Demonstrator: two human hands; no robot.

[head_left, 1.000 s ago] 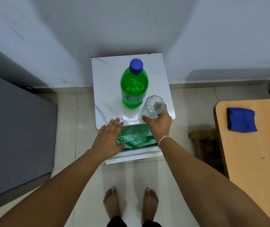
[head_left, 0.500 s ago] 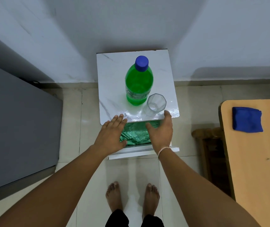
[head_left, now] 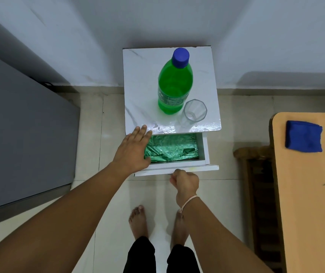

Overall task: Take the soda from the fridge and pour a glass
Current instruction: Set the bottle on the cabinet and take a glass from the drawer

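A green soda bottle [head_left: 174, 86] with a blue cap stands upright on the white marble-patterned top of a small cabinet [head_left: 138, 79]. An empty clear glass [head_left: 194, 113] stands just right of the bottle, near the top's front edge. Below the top, a drawer [head_left: 203, 149] is pulled out, with green plastic bags [head_left: 172, 147] inside. My left hand [head_left: 133, 149] lies flat and open at the cabinet's front left corner, over the drawer's left side. My right hand [head_left: 185, 181] is closed at the drawer's front panel, seemingly on its handle, which is hidden.
A grey fridge [head_left: 23, 131] stands at the left. At the right are a wooden table [head_left: 311, 194] with a folded blue cloth [head_left: 303, 138] and a wooden chair [head_left: 256, 184] beside it. My bare feet are on the tiled floor below the drawer.
My right hand let go of the glass, drew back and down, and closed at the drawer's front. The glass stays on the top. My left hand has barely moved.
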